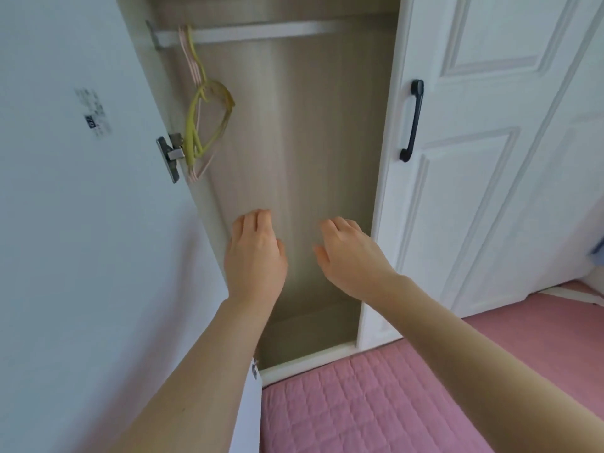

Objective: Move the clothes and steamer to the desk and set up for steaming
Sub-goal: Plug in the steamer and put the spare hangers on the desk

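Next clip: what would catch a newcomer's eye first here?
The left hand and right hand, both empty, stretch toward the open wardrobe at centre. Bare yellow and pink hangers dangle from its rail, upper left; a pink quilted mat fills the lower right.

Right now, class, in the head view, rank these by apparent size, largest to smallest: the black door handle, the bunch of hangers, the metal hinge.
1. bunch of hangers
2. black door handle
3. metal hinge
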